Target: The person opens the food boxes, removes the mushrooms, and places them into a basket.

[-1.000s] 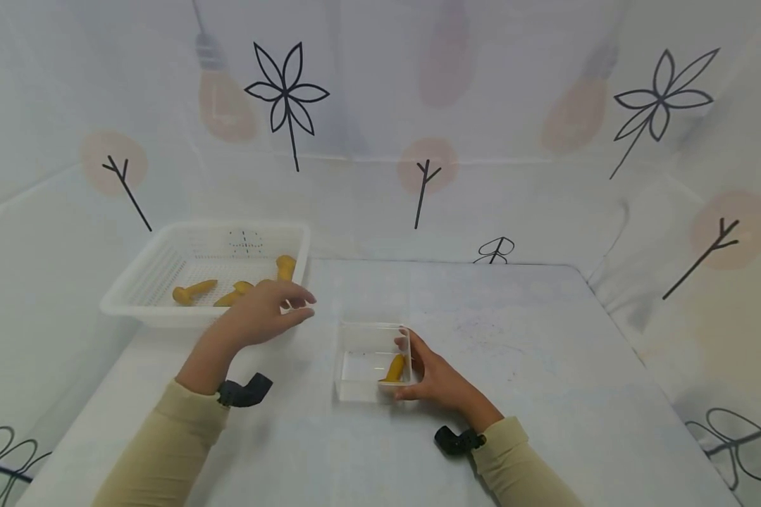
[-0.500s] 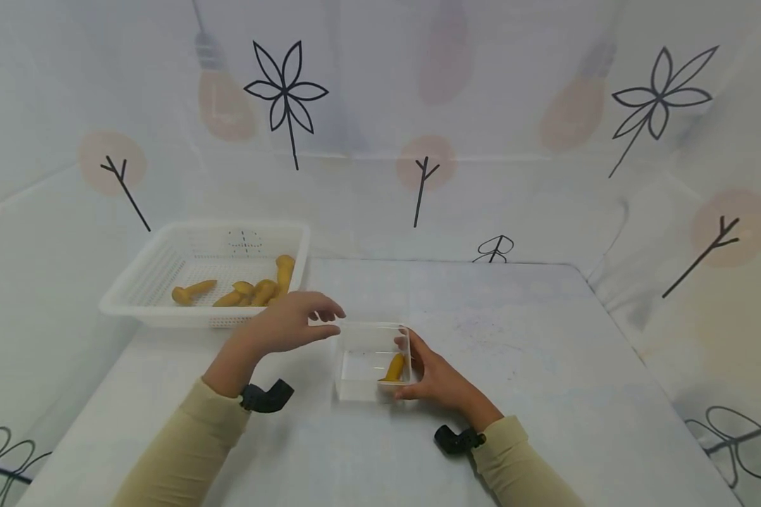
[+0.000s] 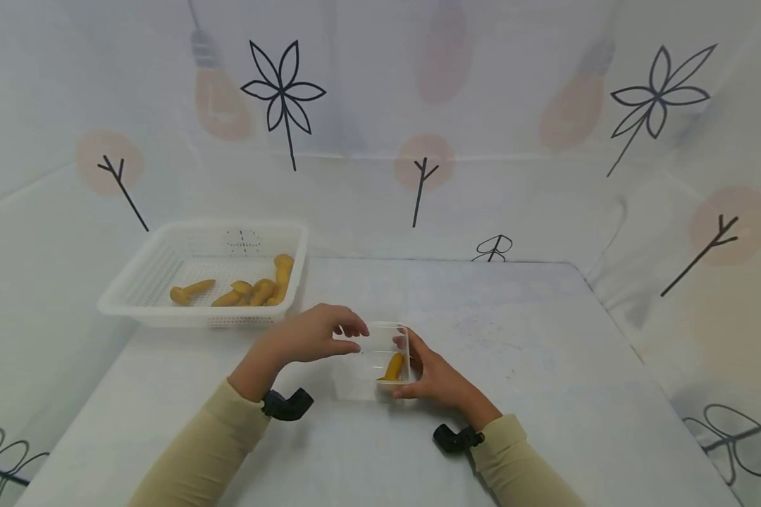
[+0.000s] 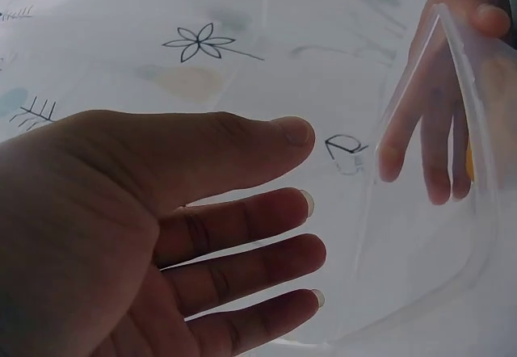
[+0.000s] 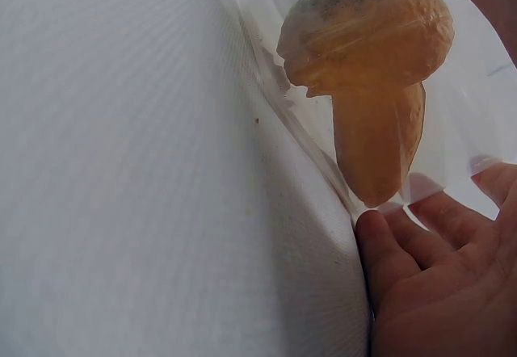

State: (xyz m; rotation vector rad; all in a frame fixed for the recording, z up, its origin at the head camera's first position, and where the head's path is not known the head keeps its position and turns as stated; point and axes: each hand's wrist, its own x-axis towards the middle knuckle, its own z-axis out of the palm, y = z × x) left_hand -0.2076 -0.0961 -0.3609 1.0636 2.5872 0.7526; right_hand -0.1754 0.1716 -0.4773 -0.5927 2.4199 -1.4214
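Observation:
A clear plastic box [image 3: 355, 389] stands on the white table, with one yellow mushroom [image 3: 393, 367] inside at its right end. My right hand [image 3: 437, 380] grips the box's right end, thumb at the near corner and fingers round the far side. Through the wall in the right wrist view, the mushroom [image 5: 376, 107] shows close to the fingers. My left hand [image 3: 311, 334] is over the box's left edge, thumb and fingers apart and holding nothing. In the left wrist view its fingertips point towards the box rim [image 4: 485, 203].
A white perforated basket [image 3: 139, 315] sits at the back left of the table. Several yellow mushrooms [image 3: 263, 291] lie in it, mostly at its right end, with another mushroom [image 3: 193, 290] nearer the middle. A patterned cloth [image 3: 355, 197] hangs behind and at the sides.
My left hand has moved right and slightly nearer, from over the basket's front edge to the left edge of the clear box. The right hand and the box have stayed put.

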